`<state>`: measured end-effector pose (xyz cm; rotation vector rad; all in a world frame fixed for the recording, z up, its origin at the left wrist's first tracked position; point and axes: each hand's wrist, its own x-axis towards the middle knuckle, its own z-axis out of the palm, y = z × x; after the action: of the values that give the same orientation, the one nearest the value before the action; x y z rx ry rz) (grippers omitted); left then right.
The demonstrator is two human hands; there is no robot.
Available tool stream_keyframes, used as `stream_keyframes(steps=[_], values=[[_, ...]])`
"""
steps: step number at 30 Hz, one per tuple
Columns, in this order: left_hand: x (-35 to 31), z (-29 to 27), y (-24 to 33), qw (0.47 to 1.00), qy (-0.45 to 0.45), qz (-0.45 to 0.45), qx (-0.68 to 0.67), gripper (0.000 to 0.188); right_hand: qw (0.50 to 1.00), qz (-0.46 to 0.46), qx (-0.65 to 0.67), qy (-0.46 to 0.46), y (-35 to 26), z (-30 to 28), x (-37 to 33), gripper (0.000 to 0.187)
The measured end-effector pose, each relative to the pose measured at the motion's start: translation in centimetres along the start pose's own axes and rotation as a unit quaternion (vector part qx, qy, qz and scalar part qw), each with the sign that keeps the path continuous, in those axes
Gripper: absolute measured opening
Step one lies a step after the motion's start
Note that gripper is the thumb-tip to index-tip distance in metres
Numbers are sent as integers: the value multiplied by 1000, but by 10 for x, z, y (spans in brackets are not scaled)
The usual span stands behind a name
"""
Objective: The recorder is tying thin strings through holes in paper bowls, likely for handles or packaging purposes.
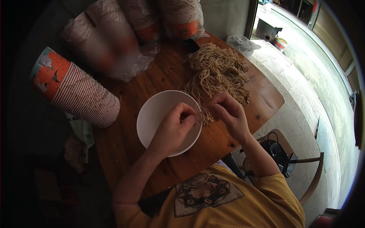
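Note:
Over a white round bucket (pixel 150 121), seen from above with its mouth up, my left hand (pixel 175 127) is closed in a pinch. My right hand (pixel 231 117) pinches just beside it, to the right of the bucket's rim. A short thin strand (pixel 200 113) shows between the fingertips of both hands; its full length is hidden. Right behind my right hand lies a large heap of tan cords (pixel 218 72), some trailing toward the bucket.
A nested stack of orange-and-white paper buckets (pixel 81 91) lies tilted at the left of the wooden table (pixel 171 173), with loose strands on it. More stacks in clear plastic (pixel 142 19) stand at the back. A plastic bag (pixel 243 45) sits near the far right; a chair (pixel 315 167) holds a black bag (pixel 275 152).

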<state>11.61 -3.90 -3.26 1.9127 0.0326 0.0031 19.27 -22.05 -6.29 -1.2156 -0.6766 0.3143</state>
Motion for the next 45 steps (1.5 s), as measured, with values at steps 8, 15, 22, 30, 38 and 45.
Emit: stream_keyframes(steps=[8,15,22,30,38,45], values=[[0,-5,11,947,-35,-99,-302,5,999,39,-12,35,6,1,-4,10],[-1,-9,5,938,-23,-71,-338,5,993,93,0,77,8,0,-2,8],[-5,-12,8,955,17,-40,-292,9,974,86,-197,-70,0,13,-7,10],[-10,-11,14,977,43,-17,-206,9,936,-65,-328,-111,2,28,-12,11],[-10,-5,4,982,0,-33,-185,10,995,-36,-89,-17,-12,14,-10,10],[-10,-4,6,991,-49,-26,-124,14,962,-103,-196,-157,-30,14,29,11]])
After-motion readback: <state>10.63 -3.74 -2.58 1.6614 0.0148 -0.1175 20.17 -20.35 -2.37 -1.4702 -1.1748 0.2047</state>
